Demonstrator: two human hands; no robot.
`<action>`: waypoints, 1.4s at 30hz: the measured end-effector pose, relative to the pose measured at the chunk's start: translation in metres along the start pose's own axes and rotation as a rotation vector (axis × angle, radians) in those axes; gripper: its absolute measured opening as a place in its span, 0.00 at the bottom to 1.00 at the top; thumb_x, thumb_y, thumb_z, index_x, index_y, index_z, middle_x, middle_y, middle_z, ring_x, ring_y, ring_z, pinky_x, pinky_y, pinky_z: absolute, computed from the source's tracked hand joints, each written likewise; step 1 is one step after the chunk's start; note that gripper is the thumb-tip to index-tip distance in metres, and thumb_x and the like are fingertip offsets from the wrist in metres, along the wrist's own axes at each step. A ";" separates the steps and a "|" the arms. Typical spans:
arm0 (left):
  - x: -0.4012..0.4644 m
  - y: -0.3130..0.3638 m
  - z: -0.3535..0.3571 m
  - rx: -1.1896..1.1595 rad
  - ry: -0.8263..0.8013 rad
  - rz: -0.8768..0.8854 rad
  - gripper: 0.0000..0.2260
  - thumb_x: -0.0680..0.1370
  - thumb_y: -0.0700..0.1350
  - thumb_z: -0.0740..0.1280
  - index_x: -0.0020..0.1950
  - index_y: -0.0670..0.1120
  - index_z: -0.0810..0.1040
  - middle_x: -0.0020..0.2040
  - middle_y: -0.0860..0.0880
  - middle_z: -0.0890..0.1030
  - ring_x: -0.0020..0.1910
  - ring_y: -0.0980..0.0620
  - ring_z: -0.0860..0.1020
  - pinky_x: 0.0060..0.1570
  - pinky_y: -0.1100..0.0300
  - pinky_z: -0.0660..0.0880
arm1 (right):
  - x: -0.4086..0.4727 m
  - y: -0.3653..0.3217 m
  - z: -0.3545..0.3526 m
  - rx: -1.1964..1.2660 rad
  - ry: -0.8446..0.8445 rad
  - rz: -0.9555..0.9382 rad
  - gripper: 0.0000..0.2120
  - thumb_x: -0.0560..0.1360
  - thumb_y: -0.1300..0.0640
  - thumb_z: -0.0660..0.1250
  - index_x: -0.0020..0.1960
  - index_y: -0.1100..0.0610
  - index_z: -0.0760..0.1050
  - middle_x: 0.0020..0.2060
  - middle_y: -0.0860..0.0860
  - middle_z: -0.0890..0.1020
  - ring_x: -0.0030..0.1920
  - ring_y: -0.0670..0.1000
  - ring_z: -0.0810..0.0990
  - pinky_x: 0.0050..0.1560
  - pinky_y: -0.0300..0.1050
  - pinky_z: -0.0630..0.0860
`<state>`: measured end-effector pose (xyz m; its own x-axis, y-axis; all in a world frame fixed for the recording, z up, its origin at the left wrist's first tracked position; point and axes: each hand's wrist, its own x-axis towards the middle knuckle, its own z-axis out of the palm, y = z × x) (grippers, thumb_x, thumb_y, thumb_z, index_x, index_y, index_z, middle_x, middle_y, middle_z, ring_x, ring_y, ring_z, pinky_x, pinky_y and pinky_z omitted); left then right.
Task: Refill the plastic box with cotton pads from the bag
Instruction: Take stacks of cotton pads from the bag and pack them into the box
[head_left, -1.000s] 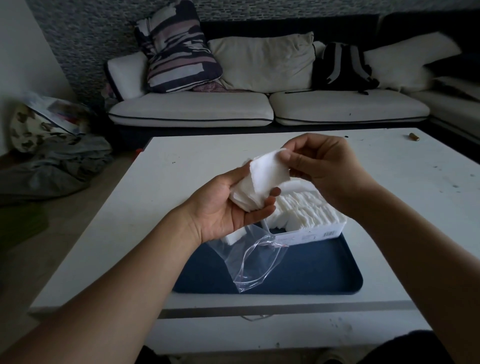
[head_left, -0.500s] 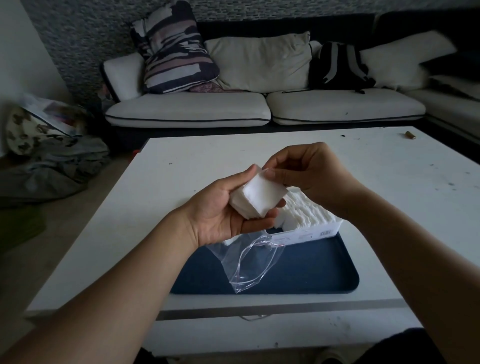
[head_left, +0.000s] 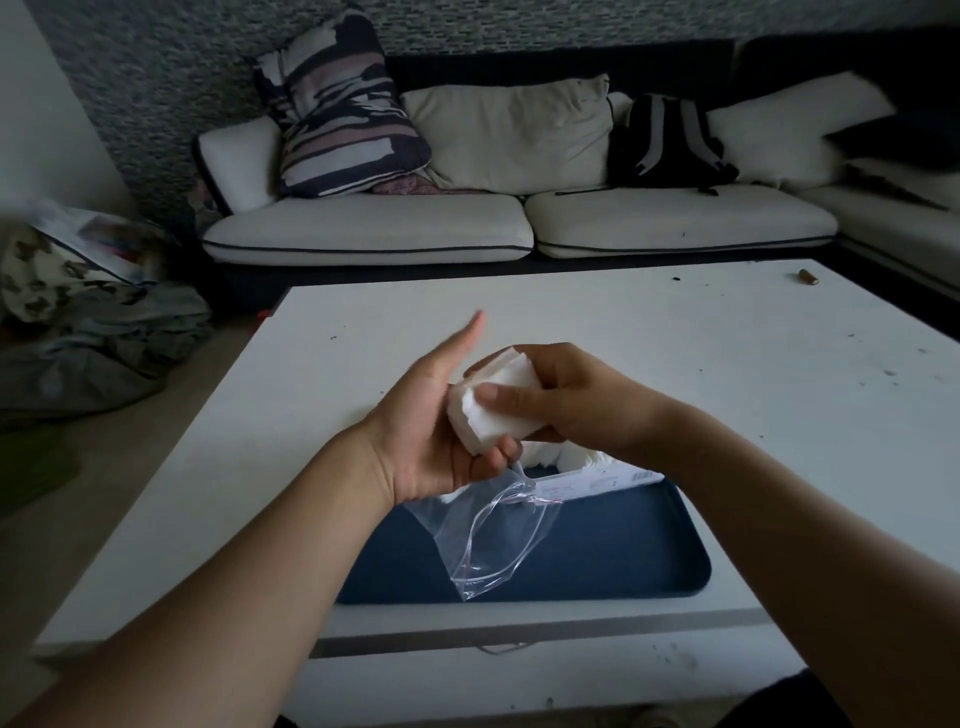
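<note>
A stack of white cotton pads (head_left: 491, 410) is held above the table between both hands. My right hand (head_left: 566, 395) wraps over the stack, thumb pressed on its near face. My left hand (head_left: 434, 415) cups the stack from the left, its thumb pointing up and away. From the lower fingers of my left hand hangs a clear plastic bag (head_left: 491, 535), mouth down. Just behind and under my right wrist sits the plastic box (head_left: 592, 475), with white pads (head_left: 545, 454) showing inside; most of it is hidden by my hands.
The box stands on a dark blue tray (head_left: 623, 561) near the front edge of a white table (head_left: 675, 338). A small brown object (head_left: 808, 278) lies at the far right. A sofa (head_left: 519, 228) with cushions and a backpack (head_left: 670, 140) stands beyond the table.
My right hand has gone from pinching one pad at the top of the stack to gripping the whole stack. Both hands have dropped lower, toward the box, and my left thumb has lifted off.
</note>
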<state>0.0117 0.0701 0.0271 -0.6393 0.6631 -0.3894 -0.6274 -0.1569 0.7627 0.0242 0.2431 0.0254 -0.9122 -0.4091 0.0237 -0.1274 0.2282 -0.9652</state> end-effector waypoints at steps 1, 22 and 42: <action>0.001 0.001 0.002 -0.027 0.048 -0.017 0.33 0.72 0.73 0.62 0.49 0.42 0.82 0.40 0.42 0.79 0.28 0.49 0.77 0.23 0.62 0.77 | 0.002 0.001 0.001 -0.001 0.020 0.002 0.15 0.79 0.58 0.68 0.59 0.69 0.75 0.51 0.69 0.81 0.46 0.57 0.83 0.52 0.59 0.81; 0.030 -0.010 0.024 -0.066 0.640 0.505 0.36 0.77 0.74 0.51 0.63 0.48 0.80 0.55 0.41 0.85 0.54 0.41 0.84 0.52 0.42 0.81 | 0.013 -0.001 0.028 0.121 0.302 0.018 0.20 0.77 0.50 0.71 0.61 0.65 0.75 0.51 0.64 0.82 0.48 0.56 0.85 0.48 0.52 0.84; 0.049 -0.040 -0.020 1.685 0.374 0.381 0.12 0.78 0.56 0.68 0.47 0.51 0.85 0.44 0.54 0.85 0.40 0.57 0.78 0.38 0.65 0.73 | 0.028 0.057 -0.003 -0.834 0.365 0.597 0.11 0.70 0.56 0.72 0.33 0.57 0.73 0.26 0.50 0.81 0.31 0.50 0.81 0.28 0.38 0.70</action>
<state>-0.0029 0.0943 -0.0325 -0.8365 0.5477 0.0179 0.5100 0.7660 0.3914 -0.0097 0.2471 -0.0277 -0.9578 0.2225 -0.1819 0.2762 0.8873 -0.3693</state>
